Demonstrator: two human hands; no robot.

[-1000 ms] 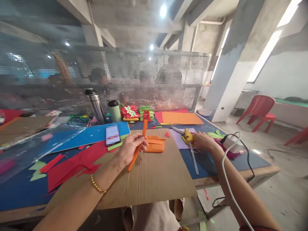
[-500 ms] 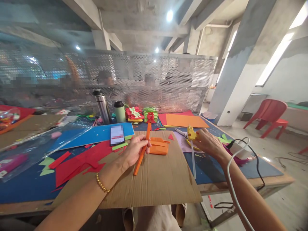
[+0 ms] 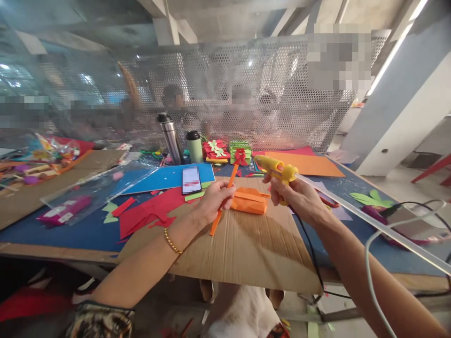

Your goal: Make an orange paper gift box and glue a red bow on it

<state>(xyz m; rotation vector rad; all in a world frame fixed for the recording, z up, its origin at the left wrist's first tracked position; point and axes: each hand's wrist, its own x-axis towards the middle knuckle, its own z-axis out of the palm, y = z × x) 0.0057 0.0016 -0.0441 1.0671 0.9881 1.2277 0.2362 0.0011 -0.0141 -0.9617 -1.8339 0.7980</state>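
Between the thumb and fingers of my left hand (image 3: 216, 199) is a narrow orange paper strip (image 3: 215, 224), slanting up over the cardboard sheet (image 3: 243, 253). A red paper bow (image 3: 240, 157) appears at the strip's upper end; whether it is joined there I cannot tell. My right hand (image 3: 299, 197) is wrapped round a yellow hot glue gun (image 3: 276, 166), its nozzle pointing left toward the bow. A long clear glue stick (image 3: 369, 218) sticks out of the gun's back. Just right of my left hand, a folded orange paper piece (image 3: 249, 202) lies on the cardboard.
A phone (image 3: 191, 180) lies beside red paper (image 3: 151, 211) and a blue board (image 3: 169, 179). Behind stand a steel flask (image 3: 171, 141), a green bottle (image 3: 194, 148) and small red and green paper boxes (image 3: 241, 149). Cables (image 3: 369, 253) hang near my right arm.
My right hand has lifted the glue gun from the table's right side and brought it left, nozzle near the bow. My left hand still holds the strip. The camera view has shifted.
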